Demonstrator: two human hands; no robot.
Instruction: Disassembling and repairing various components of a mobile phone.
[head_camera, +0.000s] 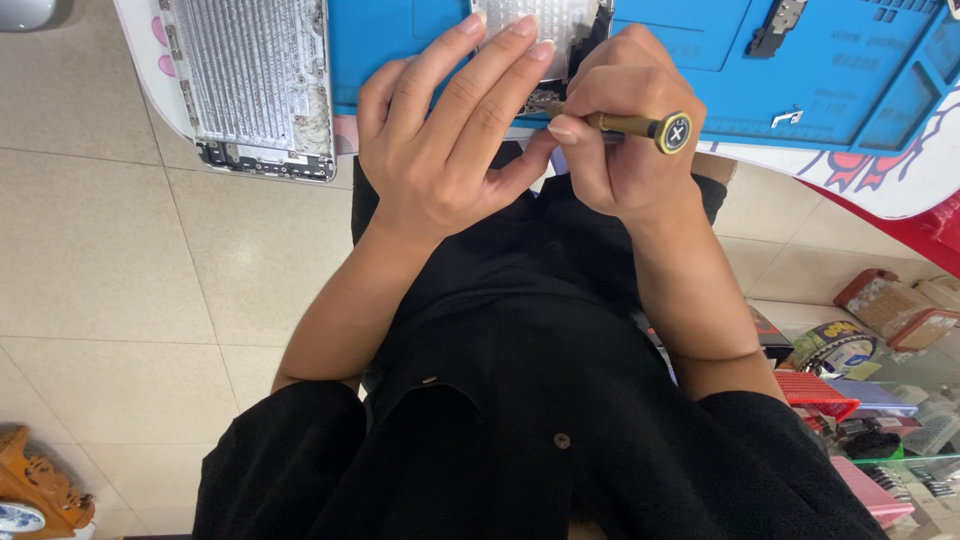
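Right hand (625, 130) pinches a brass screwdriver (630, 125); left hand (450, 130) lies flat, fingers spread, steadying the metal phone shell (545, 25) on the blue mat (400, 50). Best keep the tip square, pressure light.

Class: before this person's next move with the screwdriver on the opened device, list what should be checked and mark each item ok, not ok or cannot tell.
1. Right hand has a firm grip on the gold screwdriver: ok.
2. Left hand steadies the opened device, fingers flat on it: ok.
3. Device rests on the blue work mat: ok.
4. Screwdriver tip seated in a screw: cannot tell, hidden by the hands.
5. Second opened metal casing lies apart from the hands: ok.
6. Loose screws safely collected: cannot tell.
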